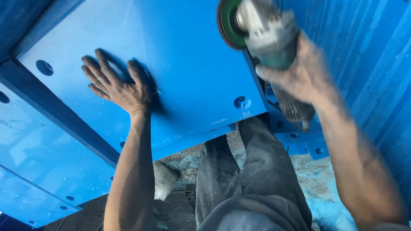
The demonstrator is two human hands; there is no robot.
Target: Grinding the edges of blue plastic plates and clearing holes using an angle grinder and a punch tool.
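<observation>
- Grinder: held at the top right edge of the big blue panel, its disc against that edge.
- Right hand is closed tight around the grinder's grey body.
- Its long axis runs from upper left to lower right, disc end toward the upper left, tail end toward the panel's lower right corner.
- Left hand lies flat and open on the panel's face, fingers spread toward the upper left, holding nothing.
- Round holes sit near the panel's corners.
- Grey trousers show below the panel's lower edge.
</observation>
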